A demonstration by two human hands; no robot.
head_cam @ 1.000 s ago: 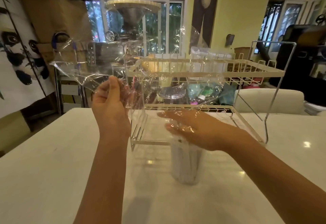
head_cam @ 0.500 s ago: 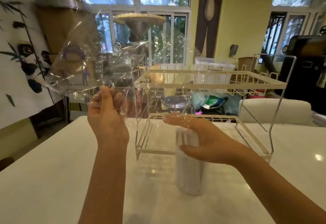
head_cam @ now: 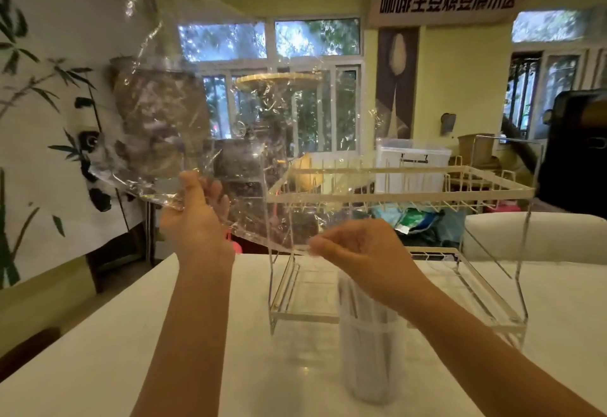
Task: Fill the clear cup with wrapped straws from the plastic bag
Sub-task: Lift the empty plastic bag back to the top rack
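Observation:
A clear plastic bag [head_cam: 203, 114] is held up in the air in front of me and looks empty and crumpled. My left hand [head_cam: 193, 216] grips its lower left edge. My right hand [head_cam: 358, 249] pinches its lower right corner between thumb and fingers. Below my right hand, the clear cup [head_cam: 371, 351] stands upright on the white table [head_cam: 98, 351], packed with wrapped white straws [head_cam: 364, 311] standing on end. My right wrist hides the cup's rim.
A two-tier wire dish rack [head_cam: 410, 187] stands on the table just behind the cup. A white chair back [head_cam: 532, 236] is beyond the table at right. Storage boxes, bags and a window lie farther back.
Both hands have lifted the bag higher. My right hand has left the top of the straws and now pinches the bag's corner. The camera has tilted up.

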